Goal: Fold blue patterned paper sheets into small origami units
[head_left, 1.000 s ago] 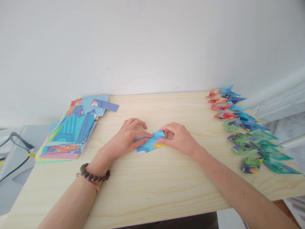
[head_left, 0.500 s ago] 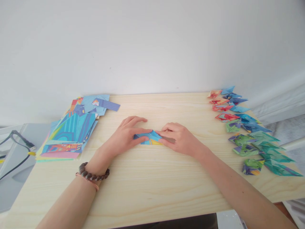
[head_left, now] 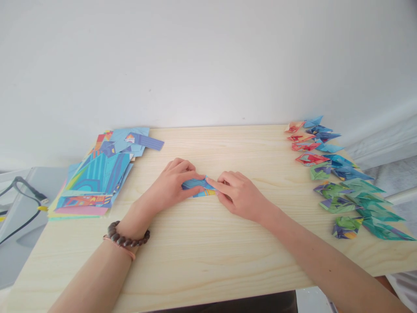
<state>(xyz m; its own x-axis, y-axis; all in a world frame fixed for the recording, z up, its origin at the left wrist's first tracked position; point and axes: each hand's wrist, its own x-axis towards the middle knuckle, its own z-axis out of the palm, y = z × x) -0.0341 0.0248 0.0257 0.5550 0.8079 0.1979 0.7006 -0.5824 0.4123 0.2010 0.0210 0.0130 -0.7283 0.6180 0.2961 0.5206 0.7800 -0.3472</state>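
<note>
A small piece of folded paper (head_left: 198,183), blue with a yellow patch at its near edge, lies on the light wooden table between my hands. My left hand (head_left: 174,182) pinches its left part between thumb and forefinger, the other fingers curled behind. From the other side, my right hand (head_left: 239,193) presses the paper's right end with forefinger and thumb, its remaining fingers bent in. Much of the paper is covered by the fingers, so its exact folds cannot be made out. A dark bead bracelet circles my left wrist.
At the left lies a pile of colourful paper sheets (head_left: 97,174). Several folded paper figures in red (head_left: 311,159), blue (head_left: 347,167) and green (head_left: 378,213) line the right side. Black cables (head_left: 28,187) rest beyond the left edge; a white wall (head_left: 208,61) stands behind.
My right forefinger and thumb have shifted left over the paper, turning its right part inward, so less of the yellow shows. My left fingers have curled in a little.
</note>
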